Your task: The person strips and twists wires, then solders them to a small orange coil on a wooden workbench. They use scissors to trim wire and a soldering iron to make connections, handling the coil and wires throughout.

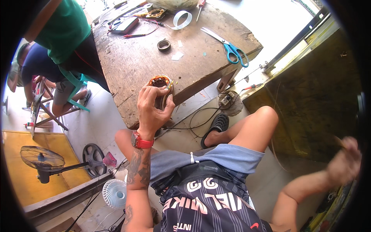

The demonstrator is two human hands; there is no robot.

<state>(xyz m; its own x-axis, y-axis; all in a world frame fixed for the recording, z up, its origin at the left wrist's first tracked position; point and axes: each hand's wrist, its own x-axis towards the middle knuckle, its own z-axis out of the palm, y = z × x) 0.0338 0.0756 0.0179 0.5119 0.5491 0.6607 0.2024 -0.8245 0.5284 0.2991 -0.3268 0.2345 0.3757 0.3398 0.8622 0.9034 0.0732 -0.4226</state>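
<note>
My left hand [152,103], with a red watch on its wrist, is closed on a motor stator [157,81] at the near edge of the wooden table. Orange-copper windings show inside the stator's ring, and thin wires stick out by my thumb and forefinger. Part of the stator is hidden behind my fingers. Far off to the right, my right hand [345,161] is raised away from the table and smeared by motion. A thin brownish thing seems to be by its fingertips, too blurred to name.
On the wooden table [127,69] lie blue-handled scissors [232,52], a dark tape roll [164,45], a white strip coil [181,20], a multimeter [124,25] and a screwdriver [200,8]. Cables [193,120] run across the floor. Fans [42,158] stand at left; people sit beyond.
</note>
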